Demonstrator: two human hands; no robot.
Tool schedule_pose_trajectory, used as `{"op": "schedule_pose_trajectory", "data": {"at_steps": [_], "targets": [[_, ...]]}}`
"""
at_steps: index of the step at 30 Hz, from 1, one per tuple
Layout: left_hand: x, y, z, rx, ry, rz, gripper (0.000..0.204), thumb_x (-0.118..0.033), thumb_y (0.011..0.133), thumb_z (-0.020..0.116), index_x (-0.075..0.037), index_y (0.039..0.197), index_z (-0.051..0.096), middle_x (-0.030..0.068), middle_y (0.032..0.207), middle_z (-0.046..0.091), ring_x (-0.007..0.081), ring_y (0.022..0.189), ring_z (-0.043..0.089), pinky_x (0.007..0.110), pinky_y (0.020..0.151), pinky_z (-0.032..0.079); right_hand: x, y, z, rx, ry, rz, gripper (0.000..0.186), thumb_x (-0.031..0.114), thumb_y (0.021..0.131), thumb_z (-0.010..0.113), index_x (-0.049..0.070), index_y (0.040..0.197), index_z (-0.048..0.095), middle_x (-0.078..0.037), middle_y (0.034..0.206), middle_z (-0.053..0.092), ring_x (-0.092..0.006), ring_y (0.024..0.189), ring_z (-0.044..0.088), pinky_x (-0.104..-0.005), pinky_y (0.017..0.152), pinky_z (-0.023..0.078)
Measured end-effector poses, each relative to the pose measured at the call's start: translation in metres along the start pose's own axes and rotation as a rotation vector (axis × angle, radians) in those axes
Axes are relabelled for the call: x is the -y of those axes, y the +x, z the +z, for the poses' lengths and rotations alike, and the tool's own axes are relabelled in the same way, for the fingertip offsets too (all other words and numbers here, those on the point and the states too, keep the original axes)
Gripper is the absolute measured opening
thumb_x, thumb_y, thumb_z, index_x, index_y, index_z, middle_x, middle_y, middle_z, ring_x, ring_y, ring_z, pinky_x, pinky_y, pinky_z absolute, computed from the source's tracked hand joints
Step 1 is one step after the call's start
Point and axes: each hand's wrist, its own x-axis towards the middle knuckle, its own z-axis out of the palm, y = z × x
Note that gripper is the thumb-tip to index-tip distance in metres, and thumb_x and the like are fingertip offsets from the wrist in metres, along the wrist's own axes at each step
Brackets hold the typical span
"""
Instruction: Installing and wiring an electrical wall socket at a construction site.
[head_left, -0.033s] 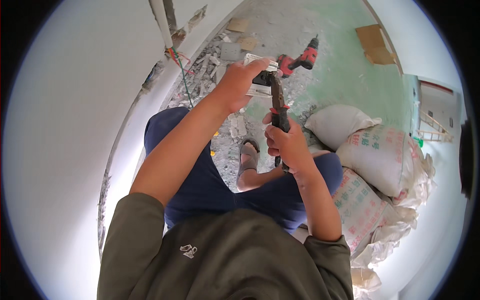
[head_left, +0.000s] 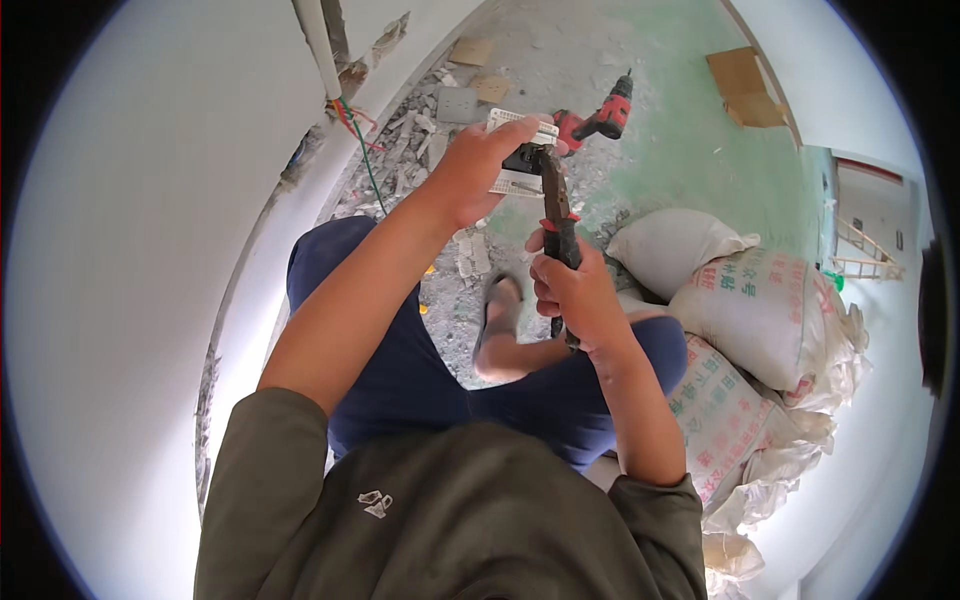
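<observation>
My left hand (head_left: 478, 165) is closed round a white electrical faceplate (head_left: 508, 117) with a black block (head_left: 519, 160) in its middle, seen from the back. It looks like a wall socket or switch, though my fingers cover part of it. In my right hand (head_left: 582, 297) is a pair of pliers (head_left: 555, 190) with dark jaws and black handles with red near the pivot. The jaw tips meet the edge of the black block. What they grip there is too small to make out.
Beyond my hands a red and black cordless drill (head_left: 612, 112) lies on the dusty floor. Broken rubble (head_left: 400, 150) lines the wall at left, where green and red wires (head_left: 352, 122) hang out. Full woven sacks (head_left: 745, 310) are piled at right. A cardboard box (head_left: 745, 88) sits farther off.
My foot in its sandal has shifted and tilted on the floor. Both hands keep their hold, with the pliers still at the faceplate.
</observation>
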Motion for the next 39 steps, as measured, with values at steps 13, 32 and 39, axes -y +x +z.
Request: {"op": "schedule_pose_trajectory", "data": {"at_steps": [13, 32, 39], "targets": [[-0.013, -0.011, -0.016, 0.245, 0.146, -0.017, 0.047, -0.027, 0.097, 0.053, 0.002, 0.133, 0.05, 0.0202, 0.117, 0.065, 0.03, 0.098, 0.068, 0.042, 0.086, 0.056, -0.02, -0.003, 0.004, 0.203, 0.206, 0.026, 0.019, 0.004, 0.085, 0.055, 0.004, 0.104, 0.053, 0.002, 0.071, 0.046, -0.0061, 0.056, 0.041, -0.0223, 0.048, 0.033], [-0.032, -0.027, -0.025, 0.201, -0.183, -0.011, 0.054, -0.036, 0.1, 0.047, 0.004, 0.136, 0.044, 0.0249, 0.125, 0.058, 0.0366, 0.108, 0.063, 0.05, 0.095, 0.052, 0.04, -0.016, -0.011, 0.443, 0.342, 0.075, 0.034, 0.007, 0.085, 0.058, 0.003, 0.118, 0.051, -0.003, 0.077, 0.049, -0.0095, 0.062, 0.045, -0.0261, 0.054, 0.038], [-0.028, -0.022, -0.025, 0.147, -0.002, 0.07, 0.054, -0.035, 0.101, 0.044, 0.003, 0.14, 0.04, 0.0234, 0.128, 0.058, 0.0321, 0.111, 0.062, 0.045, 0.094, 0.052, 0.003, 0.017, -0.022, 0.082, -0.824, -0.511, 0.032, 0.014, 0.094, 0.058, 0.0, 0.123, 0.055, -0.003, 0.085, 0.057, -0.0112, 0.072, 0.049, -0.0257, 0.068, 0.042]]}}
